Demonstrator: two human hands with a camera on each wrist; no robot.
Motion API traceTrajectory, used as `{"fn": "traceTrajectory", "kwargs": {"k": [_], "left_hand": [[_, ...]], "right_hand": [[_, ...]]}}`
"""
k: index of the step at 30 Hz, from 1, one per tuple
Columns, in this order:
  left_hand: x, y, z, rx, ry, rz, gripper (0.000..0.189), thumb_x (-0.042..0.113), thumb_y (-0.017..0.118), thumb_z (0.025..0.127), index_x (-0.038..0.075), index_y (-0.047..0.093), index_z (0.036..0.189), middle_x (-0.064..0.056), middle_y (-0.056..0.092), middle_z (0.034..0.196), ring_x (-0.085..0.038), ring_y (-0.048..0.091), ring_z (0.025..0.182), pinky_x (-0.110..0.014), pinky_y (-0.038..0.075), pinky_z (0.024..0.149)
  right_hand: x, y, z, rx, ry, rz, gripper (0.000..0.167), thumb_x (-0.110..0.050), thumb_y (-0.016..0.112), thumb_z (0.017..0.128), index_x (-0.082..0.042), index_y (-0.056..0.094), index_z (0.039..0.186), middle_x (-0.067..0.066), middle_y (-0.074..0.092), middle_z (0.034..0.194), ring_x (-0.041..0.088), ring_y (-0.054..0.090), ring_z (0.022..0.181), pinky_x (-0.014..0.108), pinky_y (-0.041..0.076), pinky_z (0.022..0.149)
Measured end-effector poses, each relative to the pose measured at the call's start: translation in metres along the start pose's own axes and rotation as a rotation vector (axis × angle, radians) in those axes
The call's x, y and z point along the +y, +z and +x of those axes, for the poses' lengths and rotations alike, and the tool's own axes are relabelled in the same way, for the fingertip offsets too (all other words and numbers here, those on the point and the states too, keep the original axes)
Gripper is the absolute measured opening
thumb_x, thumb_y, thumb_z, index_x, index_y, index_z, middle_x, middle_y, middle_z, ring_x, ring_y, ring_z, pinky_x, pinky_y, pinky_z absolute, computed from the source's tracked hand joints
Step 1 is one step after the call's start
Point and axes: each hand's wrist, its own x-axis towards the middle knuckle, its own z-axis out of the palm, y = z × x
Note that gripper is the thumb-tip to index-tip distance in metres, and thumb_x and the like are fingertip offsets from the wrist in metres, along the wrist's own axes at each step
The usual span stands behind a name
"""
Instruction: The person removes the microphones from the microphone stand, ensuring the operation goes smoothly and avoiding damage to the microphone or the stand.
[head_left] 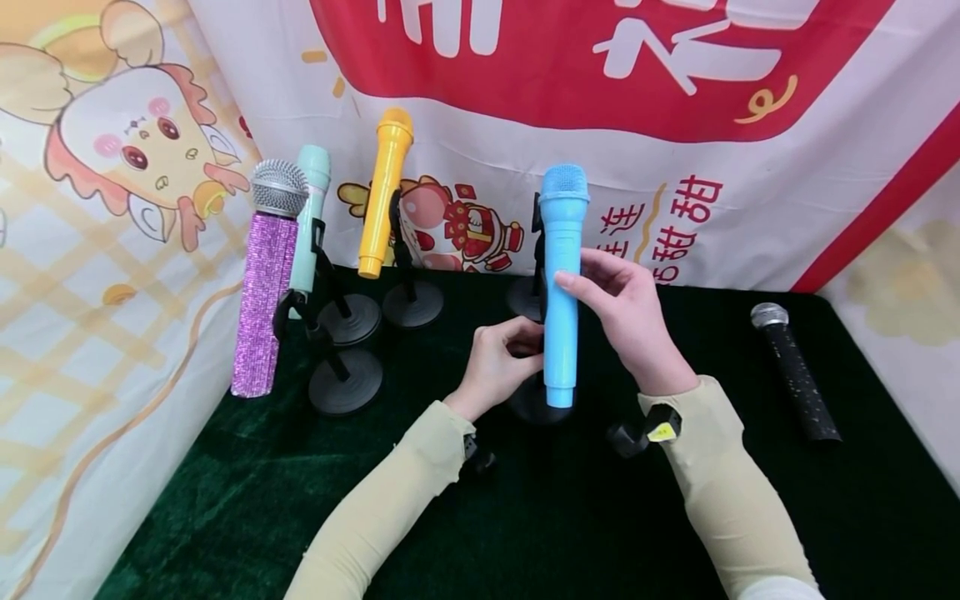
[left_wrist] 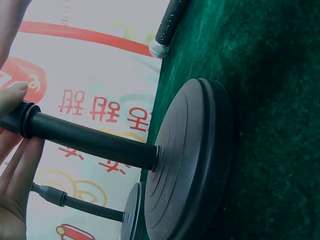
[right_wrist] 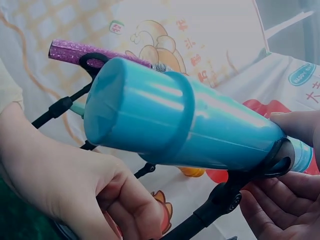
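A light-blue microphone (head_left: 562,350) rests upright in the clip (right_wrist: 265,167) of a black desk stand, its mesh head at the top. My right hand (head_left: 630,312) grips its middle, with the thumb on the front and the other fingers behind the clip. Lower down, my left hand (head_left: 498,362) pinches the stand's pole (left_wrist: 95,142) at its upper collar. The round stand base (left_wrist: 175,165) sits on the green cloth. In the right wrist view, the microphone's bottom end points toward the camera, above my left hand.
At the left, a purple glitter microphone (head_left: 262,308), a mint one (head_left: 306,225) and a yellow one (head_left: 386,192) stand in black stands. Another stand (head_left: 525,298) is behind the blue microphone. A black microphone (head_left: 798,375) lies at the right on the green cloth (head_left: 585,525). Printed fabric (head_left: 525,158) hangs behind.
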Motion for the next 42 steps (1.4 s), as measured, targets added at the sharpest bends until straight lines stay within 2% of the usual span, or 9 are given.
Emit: {"fn": "traceTrajectory", "kwargs": {"k": [16,42], "left_hand": [[0.001,-0.001,-0.001,-0.014,-0.026,-0.018,0.022,-0.002,0.081,0.086,0.005,0.074,0.105,-0.004,0.075,0.1,-0.013,0.072,0.088,-0.03,0.06,0.079],[-0.001,-0.003,0.0,-0.026,-0.015,-0.008,0.022,-0.001,0.081,0.086,0.006,0.073,0.105,-0.002,0.075,0.101,-0.01,0.072,0.088,-0.03,0.06,0.079]], "right_hand": [[-0.001,0.002,0.004,0.022,-0.013,0.031,0.035,-0.021,0.078,0.092,-0.005,0.072,0.123,0.011,0.072,0.113,0.026,0.063,0.1,0.033,0.052,0.093],[-0.008,0.002,0.016,0.037,-0.01,0.03,0.038,-0.023,0.078,0.093,-0.004,0.071,0.125,0.011,0.072,0.114,0.027,0.064,0.102,0.036,0.05,0.097]]}}
